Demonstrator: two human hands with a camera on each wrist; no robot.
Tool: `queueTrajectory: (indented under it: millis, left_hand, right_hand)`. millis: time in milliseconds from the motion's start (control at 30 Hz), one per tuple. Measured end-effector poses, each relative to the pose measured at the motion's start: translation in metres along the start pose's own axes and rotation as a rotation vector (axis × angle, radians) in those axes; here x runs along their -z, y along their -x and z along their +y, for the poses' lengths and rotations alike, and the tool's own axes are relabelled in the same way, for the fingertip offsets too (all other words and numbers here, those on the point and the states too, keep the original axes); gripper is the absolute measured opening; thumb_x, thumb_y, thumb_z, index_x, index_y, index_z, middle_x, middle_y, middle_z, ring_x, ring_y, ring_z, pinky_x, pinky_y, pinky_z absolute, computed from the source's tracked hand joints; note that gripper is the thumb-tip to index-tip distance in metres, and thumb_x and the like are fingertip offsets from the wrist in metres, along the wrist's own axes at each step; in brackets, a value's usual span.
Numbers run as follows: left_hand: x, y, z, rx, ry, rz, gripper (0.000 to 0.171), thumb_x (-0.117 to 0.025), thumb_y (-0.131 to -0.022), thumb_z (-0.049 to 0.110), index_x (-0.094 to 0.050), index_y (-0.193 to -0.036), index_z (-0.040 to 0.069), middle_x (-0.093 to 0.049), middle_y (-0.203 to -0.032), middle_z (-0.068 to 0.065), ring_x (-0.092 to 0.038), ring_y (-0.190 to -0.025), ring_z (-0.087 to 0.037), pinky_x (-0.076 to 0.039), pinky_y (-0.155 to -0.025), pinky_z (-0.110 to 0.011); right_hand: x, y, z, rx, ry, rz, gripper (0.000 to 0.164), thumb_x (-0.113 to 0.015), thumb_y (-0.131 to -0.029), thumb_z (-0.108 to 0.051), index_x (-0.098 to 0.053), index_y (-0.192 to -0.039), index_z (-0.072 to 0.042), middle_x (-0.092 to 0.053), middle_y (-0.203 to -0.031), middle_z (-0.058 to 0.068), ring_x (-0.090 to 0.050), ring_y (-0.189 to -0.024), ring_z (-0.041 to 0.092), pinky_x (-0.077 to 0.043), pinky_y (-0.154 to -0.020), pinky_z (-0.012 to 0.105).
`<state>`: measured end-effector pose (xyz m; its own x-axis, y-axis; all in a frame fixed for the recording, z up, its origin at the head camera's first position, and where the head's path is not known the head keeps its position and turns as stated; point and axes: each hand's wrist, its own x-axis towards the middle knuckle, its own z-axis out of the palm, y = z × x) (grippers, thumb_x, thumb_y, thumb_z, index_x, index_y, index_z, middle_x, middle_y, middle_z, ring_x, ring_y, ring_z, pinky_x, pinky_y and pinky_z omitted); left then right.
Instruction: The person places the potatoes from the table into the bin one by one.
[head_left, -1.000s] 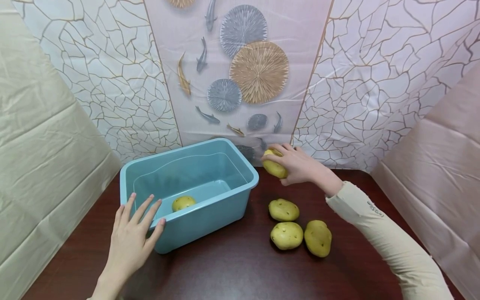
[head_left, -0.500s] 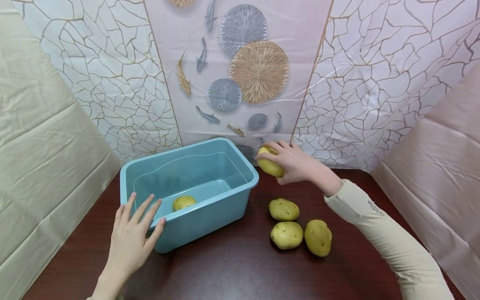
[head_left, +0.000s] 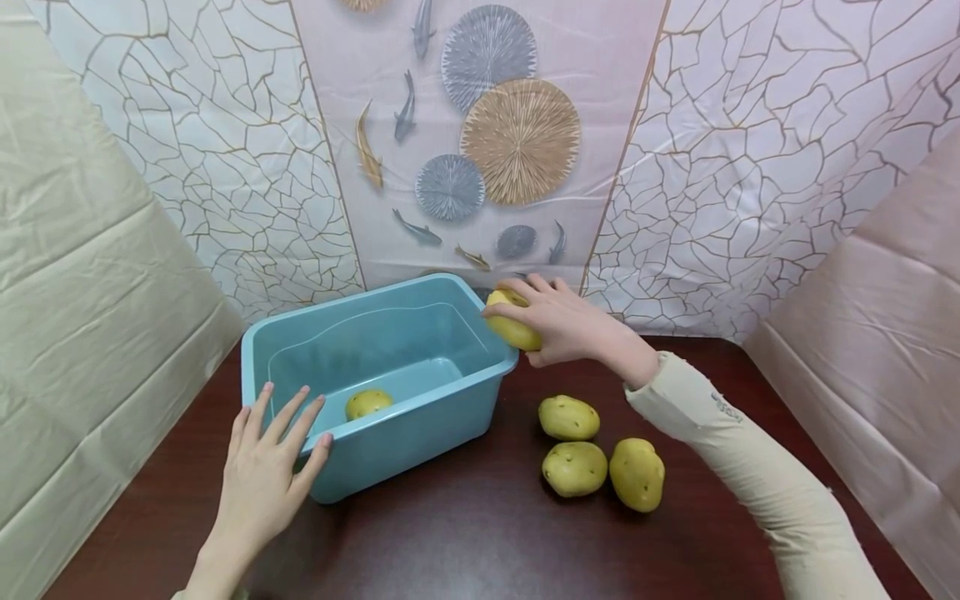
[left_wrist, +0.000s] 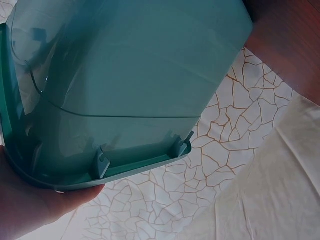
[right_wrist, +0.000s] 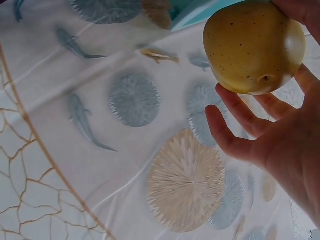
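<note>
My right hand (head_left: 570,329) holds a yellow potato (head_left: 512,323) between thumb and fingers, raised beside the right rim of a blue plastic tub (head_left: 420,454). In the right wrist view the potato (right_wrist: 252,50) shows small dark specks and a dimple. My left hand (head_left: 258,475) rests on the tub's near left corner, fingers straight and spread over the rim. From the left wrist, the thumb (left_wrist: 82,197) lies along the outside of the tub's rim (left_wrist: 140,170). Inside the tub, one potato (head_left: 367,403) sits on the bottom, partly hidden by the near wall.
Three more potatoes lie on the dark table (head_left: 465,533) right of the tub: one at the back (head_left: 568,417), one potato in front of it (head_left: 574,468), and one potato to the right (head_left: 637,474). A patterned cloth (head_left: 480,242) hangs behind; plain cloth stands at both sides.
My right hand has moved left with the potato, from over the table to the tub's right rim. The left hand and the tub stay in place.
</note>
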<state>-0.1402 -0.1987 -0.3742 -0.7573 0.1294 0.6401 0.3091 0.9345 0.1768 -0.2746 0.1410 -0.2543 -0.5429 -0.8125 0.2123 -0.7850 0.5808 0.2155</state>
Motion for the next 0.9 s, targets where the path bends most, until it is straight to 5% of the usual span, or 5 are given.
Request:
queueTrajectory:
  millis: [333,900]
  left_hand:
    - [0.0,-0.002,0.0,-0.007,0.0,0.008,0.044,-0.051,-0.086,0.038,-0.055,-0.122,0.013,-0.052,-0.127,-0.015,-0.022,-0.134,-0.035,-0.02,-0.101,-0.057]
    - [0.0,-0.002,0.001,-0.009,-0.003,0.008,0.044,-0.051,-0.086,0.038,-0.055,-0.122,0.012,-0.052,-0.127,-0.015,-0.022,-0.133,-0.036,-0.021,-0.1,-0.058]
  right_hand:
    - [0.003,-0.017,-0.009,0.049,-0.001,0.037,0.072,-0.075,-0.059,-0.023,-0.046,-0.125,-0.028,-0.037,-0.133,0.009,-0.038,-0.11,0.027,-0.038,-0.071,0.043]
    - [-0.007,-0.047,-0.027,0.07,-0.035,-0.027,0.069,-0.072,-0.064,-0.02,-0.044,-0.126,-0.032,-0.031,-0.138,0.006,-0.036,-0.11,0.023,-0.034,-0.071,0.037]
